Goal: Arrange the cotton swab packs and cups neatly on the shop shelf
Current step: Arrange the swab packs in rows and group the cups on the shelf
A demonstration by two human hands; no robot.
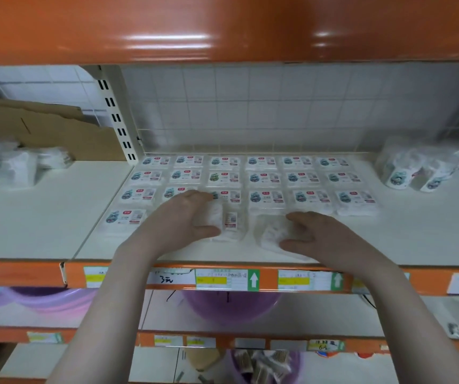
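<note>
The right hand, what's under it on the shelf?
Under the right hand lies a clear pack of cotton swabs, held between thumb and fingers on the white shelf. Its label does not show, and the palm covers its right end.

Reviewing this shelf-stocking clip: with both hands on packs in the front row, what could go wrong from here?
1. The right hand holds a pack lying tilted close to the shelf edge; a slipped grip might drop it.
2. The left hand turns its pack beside the tidy rows; a nudge could knock those askew.
3. That pack's label sits sideways, so it may end up mismatched.
</note>
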